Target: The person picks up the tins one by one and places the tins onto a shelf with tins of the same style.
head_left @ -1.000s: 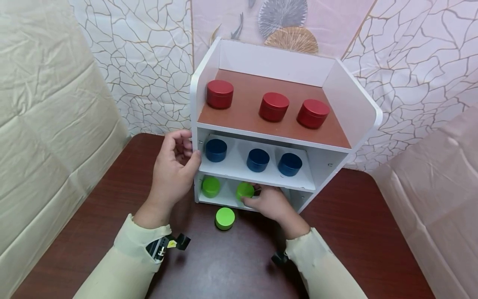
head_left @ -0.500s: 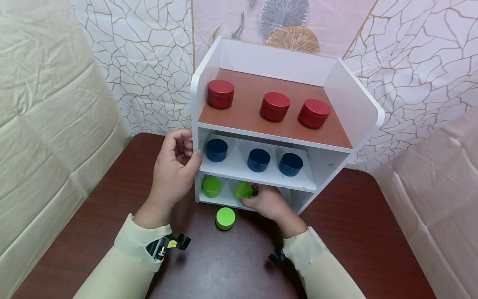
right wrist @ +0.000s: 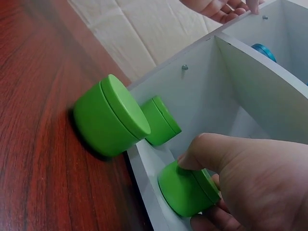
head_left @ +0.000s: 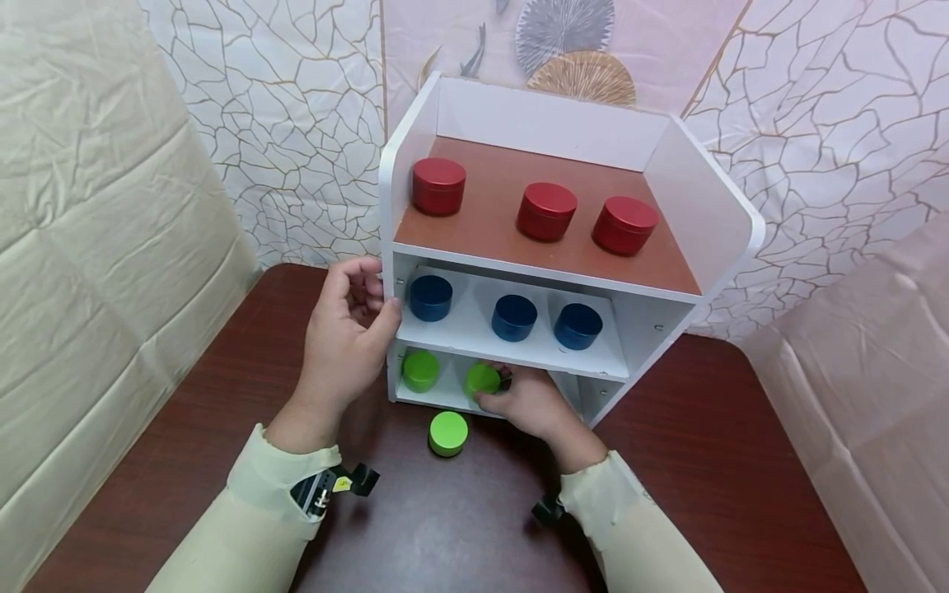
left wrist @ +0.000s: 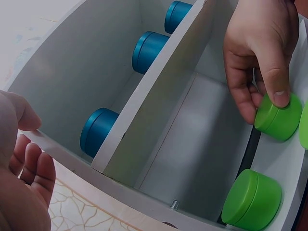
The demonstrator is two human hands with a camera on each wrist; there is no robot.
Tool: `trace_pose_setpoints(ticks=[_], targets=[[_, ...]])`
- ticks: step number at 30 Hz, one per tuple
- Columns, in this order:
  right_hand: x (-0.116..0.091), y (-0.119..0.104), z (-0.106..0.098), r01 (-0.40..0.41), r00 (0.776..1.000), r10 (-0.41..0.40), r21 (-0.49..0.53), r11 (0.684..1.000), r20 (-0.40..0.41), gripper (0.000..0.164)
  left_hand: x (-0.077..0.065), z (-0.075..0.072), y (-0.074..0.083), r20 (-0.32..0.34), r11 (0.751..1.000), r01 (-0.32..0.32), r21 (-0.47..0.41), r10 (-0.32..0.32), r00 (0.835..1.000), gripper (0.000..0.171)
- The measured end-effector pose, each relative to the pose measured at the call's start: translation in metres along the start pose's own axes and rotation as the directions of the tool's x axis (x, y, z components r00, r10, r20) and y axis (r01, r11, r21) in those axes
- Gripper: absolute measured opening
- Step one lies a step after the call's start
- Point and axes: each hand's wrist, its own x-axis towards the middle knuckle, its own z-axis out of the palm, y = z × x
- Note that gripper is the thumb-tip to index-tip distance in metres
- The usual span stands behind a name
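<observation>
In the head view my right hand (head_left: pixel 525 399) reaches into the bottom compartment of a white shelf unit (head_left: pixel 511 356) and grips a green round tin (right wrist: pixel 185 190) between thumb and fingers. The tin sits upright at the shelf's front. Left of it, a second green tin (head_left: pixel 420 371) stands on the same shelf. A third green tin (head_left: pixel 448 434) rests on the table before the unit. My left hand (head_left: pixel 343 342) holds the unit's left side panel, its thumb on the front edge and its fingers bent along the outside, as the left wrist view (left wrist: pixel 24 163) also has it.
Dark blue tins (head_left: pixel 513 318) stand in a row on the middle shelf. On the brown top shelf are red tins (head_left: pixel 547 212). The unit stands on a dark wooden table (head_left: pixel 445 527), with patterned cloth (head_left: pixel 296 123) behind it.
My right hand has slid the gripped green tin slightly left along the bottom shelf, toward the other tin. The left hand keeps its place on the side panel.
</observation>
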Motion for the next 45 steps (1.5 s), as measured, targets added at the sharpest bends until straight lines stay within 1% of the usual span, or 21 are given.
trace_pose_setpoints(ticks=[8, 10, 14, 16, 21, 25, 30, 34, 38, 41, 45], targets=[[0.000, -0.001, 0.001, 0.000, 1.000, 0.000, 0.002, 1.000, 0.003, 0.060, 0.000, 0.000, 0.001, -0.004, 1.000, -0.005, -0.003, 0.005, 1.000, 0.043], [0.000, 0.000, 0.001, -0.006, 1.000, 0.006, 0.003, 1.000, 0.015, 0.062, 0.000, 0.000, 0.001, -0.005, 1.000, -0.005, -0.004, 0.005, 1.000, 0.043], [-0.001, 0.001, 0.001, -0.031, 0.998, 0.032, -0.013, 0.999, 0.047, 0.073, 0.000, -0.001, 0.001, -0.005, 1.000, -0.001, -0.003, 0.001, 1.000, 0.044], [-0.002, 0.000, 0.001, -0.042, 0.997, 0.043, -0.016, 0.999, 0.059, 0.076, -0.001, -0.001, 0.001, -0.005, 1.000, 0.000, 0.001, 0.000, 1.000, 0.044], [-0.005, -0.002, -0.003, -0.071, 0.995, 0.072, -0.022, 0.997, 0.066, 0.076, -0.001, -0.001, 0.001, -0.010, 1.000, -0.004, 0.007, 0.004, 1.000, 0.044], [-0.009, -0.006, -0.006, -0.082, 0.995, 0.084, -0.035, 0.996, 0.062, 0.080, -0.001, -0.001, 0.001, -0.014, 1.000, -0.006, 0.010, 0.006, 1.000, 0.043], [-0.014, -0.006, -0.008, -0.064, 0.997, 0.068, -0.084, 0.994, 0.044, 0.090, 0.000, -0.001, 0.000, -0.007, 1.000, -0.004, 0.000, 0.004, 1.000, 0.043], [-0.019, -0.006, -0.011, -0.046, 0.997, 0.053, -0.117, 0.992, 0.050, 0.100, 0.000, 0.000, 0.000, -0.005, 1.000, -0.005, -0.010, 0.004, 1.000, 0.044], [-0.025, -0.009, -0.015, -0.057, 0.996, 0.065, -0.145, 0.988, 0.054, 0.100, 0.000, 0.000, -0.001, -0.007, 1.000, -0.007, -0.004, 0.007, 1.000, 0.044], [-0.030, -0.011, -0.018, -0.060, 0.996, 0.068, -0.144, 0.988, 0.049, 0.097, 0.000, 0.000, -0.001, -0.010, 1.000, -0.008, 0.004, 0.008, 1.000, 0.043], [-0.034, -0.013, -0.021, -0.026, 0.999, 0.031, -0.123, 0.992, 0.041, 0.099, 0.000, 0.001, -0.001, -0.010, 1.000, -0.009, 0.000, 0.009, 1.000, 0.043]])
